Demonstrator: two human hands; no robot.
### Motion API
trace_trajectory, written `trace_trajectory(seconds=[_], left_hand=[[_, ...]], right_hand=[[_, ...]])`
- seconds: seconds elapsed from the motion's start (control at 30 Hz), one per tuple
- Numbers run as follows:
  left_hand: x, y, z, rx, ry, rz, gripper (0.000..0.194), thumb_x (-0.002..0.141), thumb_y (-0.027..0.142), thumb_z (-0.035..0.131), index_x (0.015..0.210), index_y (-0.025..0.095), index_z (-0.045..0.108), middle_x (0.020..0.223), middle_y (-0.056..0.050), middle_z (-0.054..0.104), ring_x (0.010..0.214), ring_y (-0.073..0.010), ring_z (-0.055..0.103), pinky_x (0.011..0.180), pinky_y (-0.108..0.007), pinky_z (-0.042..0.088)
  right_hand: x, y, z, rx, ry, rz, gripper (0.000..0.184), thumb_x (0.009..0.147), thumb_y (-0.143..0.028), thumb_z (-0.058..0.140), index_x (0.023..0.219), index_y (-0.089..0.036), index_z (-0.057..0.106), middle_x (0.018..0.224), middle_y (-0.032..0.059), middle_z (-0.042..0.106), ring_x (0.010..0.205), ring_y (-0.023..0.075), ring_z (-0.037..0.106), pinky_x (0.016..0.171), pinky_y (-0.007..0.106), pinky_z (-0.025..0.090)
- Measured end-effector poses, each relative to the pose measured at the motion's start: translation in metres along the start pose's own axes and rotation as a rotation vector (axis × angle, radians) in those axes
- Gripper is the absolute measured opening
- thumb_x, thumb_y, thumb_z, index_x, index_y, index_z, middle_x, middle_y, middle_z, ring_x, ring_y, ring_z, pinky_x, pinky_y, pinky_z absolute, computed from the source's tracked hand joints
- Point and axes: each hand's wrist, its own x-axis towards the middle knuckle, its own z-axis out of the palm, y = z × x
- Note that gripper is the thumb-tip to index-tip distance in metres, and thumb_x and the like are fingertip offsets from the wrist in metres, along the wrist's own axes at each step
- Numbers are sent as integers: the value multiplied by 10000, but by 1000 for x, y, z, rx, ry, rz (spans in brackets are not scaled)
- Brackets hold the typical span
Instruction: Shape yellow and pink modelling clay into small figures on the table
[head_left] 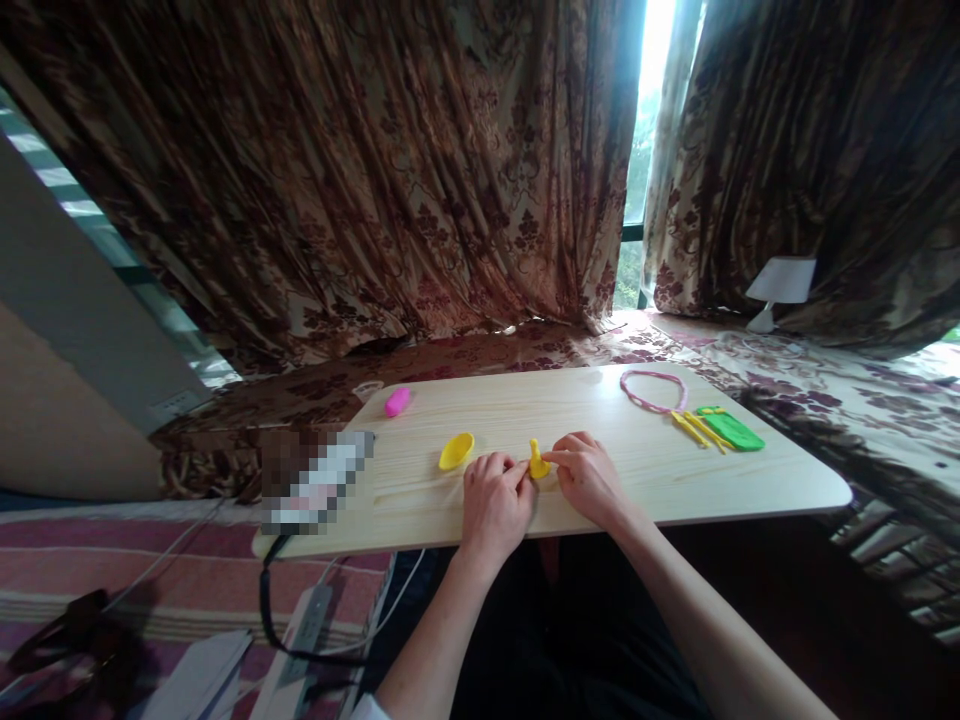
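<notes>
Fingers [556, 457] of the right hand [589, 478]: index extended, tip against the right side of a small yellow piece [538, 463], the others curled in. Left hand [495, 497] meets the same piece from the other side, fingers bent; whether either hand truly pinches it cannot be told. Piece sits between the two sets of fingertips, at the table [570, 400], narrow knob upward, broader part below. Step in hand, as judged: shaping or steadying this soft-looking piece by pressing from both sides. Next move would call for light, even pressure, with the left fingers bracing so the knob does not bend. Just beyond the left fingers, to their left: a yellow oval piece [457, 451], apart from them. Farther out that way, a pink piece [397, 402] near the far edge. Well to the right of the right fingers: yellow strips [690, 429], a green slab [731, 430] beside them, and a pink loop [646, 405] farther off. Outermost right, beyond the table, a white lamp [782, 280].
</notes>
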Motion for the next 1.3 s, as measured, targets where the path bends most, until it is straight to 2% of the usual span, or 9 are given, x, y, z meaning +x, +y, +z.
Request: trace_trajectory(seconds=[0.27,0.37,0.47,0.57,0.67,0.87,1.1,1.3], left_hand=[[-1,0,0,-15,-14,-1,228,852,240,471,951,229,676,889,-62,591,918,-227,508,863,-380,366],[-1,-3,2,-26,-6,-20,267,834,227,491,1055,199,637,984,-82,596,966,-236,506,885,-387,365],[-2,-6,2,-42,-13,-15,344,817,188,501,1146,225,593,1022,-71,593,989,-231,505,895,-382,365],[-2,-6,2,-56,-26,-3,326,818,178,495,1113,255,611,988,-54,593,965,-221,515,881,-374,373],[-2,-5,2,-67,-21,-7,287,829,196,488,1077,231,626,993,-67,586,969,-225,513,886,-379,371],[-2,-4,3,-97,-21,-7,270,831,200,487,1052,233,640,963,-65,585,953,-220,516,880,-368,375],[-1,-6,4,-125,-23,-29,288,814,180,498,1054,243,645,963,-60,590,947,-215,525,875,-365,385],[0,-10,8,-164,2,-82,314,789,176,523,1083,211,630,1008,-73,604,995,-225,530,904,-370,389]], right_hand=[[-7,-7,-8,-28,-7,-23,436,741,-16,486,1007,-282,707,903,49,640,934,226,483,814,351,379],[-7,-6,-8,-39,-10,-21,433,744,-22,491,1018,-283,701,899,46,639,928,224,484,808,345,383],[-6,-5,-7,-52,-17,-23,432,741,-22,495,1017,-283,701,896,48,638,922,222,484,803,340,385],[-7,-6,-8,-70,-19,-26,430,752,-25,486,1035,-274,692,904,57,635,930,226,479,806,344,381],[-12,-11,-13,-94,-29,-41,434,768,-39,486,1094,-267,660,935,63,624,948,230,470,823,353,366],[-18,-21,-22,-137,-125,-120,490,771,-59,506,1188,-303,589,983,59,598,976,228,455,859,362,328],[-14,-18,-26,-135,-201,-163,518,765,-58,508,1224,-292,562,962,72,601,994,236,452,860,364,317],[-16,-10,-23,-83,-142,-94,561,778,-19,433,1281,-256,508,1054,82,577,1011,225,454,868,358,342]])
